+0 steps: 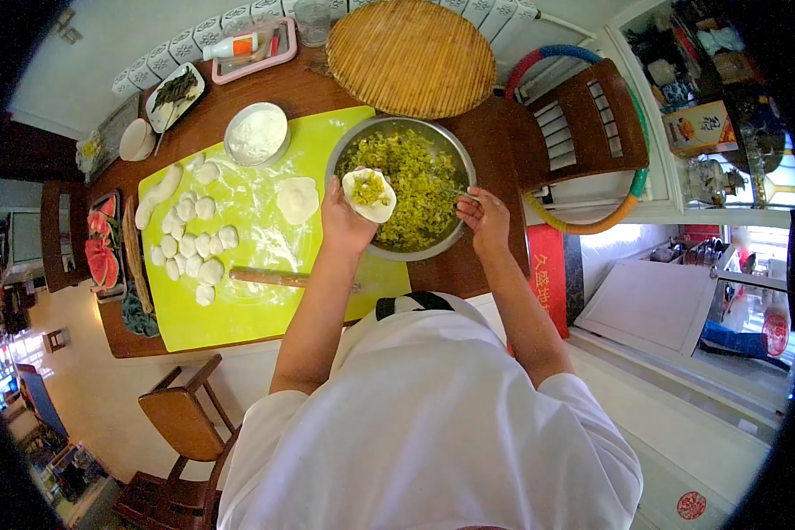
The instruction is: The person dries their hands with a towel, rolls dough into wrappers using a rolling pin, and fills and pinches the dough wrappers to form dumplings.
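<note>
Filled wrapper (368, 193) over left side of metal bowl (449, 144).
Left hand (344, 218) cradles it; right hand (484, 215) pinches thin utensil (451, 191) at bowl's right side.

One wide view is peering forward and down from the wearer's head, close above the metal bowl (448, 141).

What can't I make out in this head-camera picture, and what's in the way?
All in the head view:
Left hand: most fingers hidden beneath the dough wrapper.
Utensil: handle covered by the right hand; its end is too small to identify.
Rolling pin: partly hidden behind the left forearm.
Bowl: bottom covered by filling.
Bottle: label too small to read.
</note>
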Tool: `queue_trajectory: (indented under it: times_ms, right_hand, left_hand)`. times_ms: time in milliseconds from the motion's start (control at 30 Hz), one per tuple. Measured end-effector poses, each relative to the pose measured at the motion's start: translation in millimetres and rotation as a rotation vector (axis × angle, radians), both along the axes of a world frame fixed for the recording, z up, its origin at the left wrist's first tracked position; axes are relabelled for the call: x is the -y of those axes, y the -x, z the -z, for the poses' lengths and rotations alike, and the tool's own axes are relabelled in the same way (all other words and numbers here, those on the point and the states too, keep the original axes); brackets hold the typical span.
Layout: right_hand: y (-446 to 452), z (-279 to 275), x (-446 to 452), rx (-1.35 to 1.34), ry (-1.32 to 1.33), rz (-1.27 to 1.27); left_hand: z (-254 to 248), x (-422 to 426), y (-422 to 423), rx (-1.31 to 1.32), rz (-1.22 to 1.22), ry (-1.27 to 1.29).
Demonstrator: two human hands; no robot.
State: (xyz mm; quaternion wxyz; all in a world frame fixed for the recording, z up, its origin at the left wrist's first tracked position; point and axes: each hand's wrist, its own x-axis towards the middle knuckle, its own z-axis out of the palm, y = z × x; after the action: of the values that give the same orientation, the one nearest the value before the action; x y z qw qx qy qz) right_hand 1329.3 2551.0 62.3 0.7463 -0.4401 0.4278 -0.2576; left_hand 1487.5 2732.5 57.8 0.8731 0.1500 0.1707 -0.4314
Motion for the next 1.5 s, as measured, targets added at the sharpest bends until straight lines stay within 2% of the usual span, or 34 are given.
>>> queue_trajectory:
  times_ms: [267,333,400,433,500,533,600,633,700,833,900,933,1000,1033,1100,1300,1400,1500]
  right_hand:
    - [-4,-35,-20,0.212,-0.029,-0.055]
    - [-10,-48,-31,0.225,-0.013,-0.083]
    - [-14,-60,-47,0.106,0.292,-0.187]
    - [-14,-59,-52,0.106,0.292,-0.188]
    - [-12,-53,-59,0.072,0.596,-0.327]
    - [-10,-52,-59,0.074,0.597,-0.329]
    - [-4,-52,-60,-0.048,1.16,-0.552]
    - [-3,-52,-61,-0.047,1.16,-0.554]
    - [-1,-52,-63,-0.04,1.457,-0.671]
    - [-3,-61,-59,-0.062,1.413,-0.665]
    - [-3,-64,-57,0.005,1.218,-0.535]
    - [-4,-65,-58,0.005,1.217,-0.535]
    - [-7,-66,-63,0.103,0.716,-0.382]
    - [-8,-66,-64,0.103,0.716,-0.382]
    - [-11,-66,-63,0.167,0.378,-0.294]
    - [-9,-58,-61,0.166,0.293,-0.255]
    - [-8,-53,-59,0.084,0.327,-0.334]
    - [-5,-55,-56,0.153,0.355,-0.318]
  left_hand:
    - [13,11,2,0.032,0.081,0.111]
    - [0,18,7,0.001,0.061,0.059]
    - [-13,24,10,-0.013,0.053,0.036]
    - [-19,25,11,-0.013,0.052,0.037]
    - [-29,26,12,-0.058,0.047,0.012]
    - [-31,26,11,-0.056,0.045,0.013]
    - [-32,26,10,-0.06,0.054,0.068]
    - [-32,26,9,-0.061,0.052,0.067]
    - [-29,27,8,-0.071,0.035,0.068]
    - [-26,25,7,-0.063,0.049,0.05]
    - [-29,25,7,-0.079,0.037,-0.035]
    - [-28,24,7,-0.079,0.037,-0.035]
    - [-26,24,6,-0.053,0.049,-0.012]
    - [-26,24,6,-0.053,0.049,-0.012]
    - [-29,23,7,-0.03,0.07,0.014]
    - [-31,22,8,-0.038,0.09,0.025]
    - [-25,22,6,-0.029,0.086,0.016]
    - [-26,23,7,-0.036,0.082,-0.013]
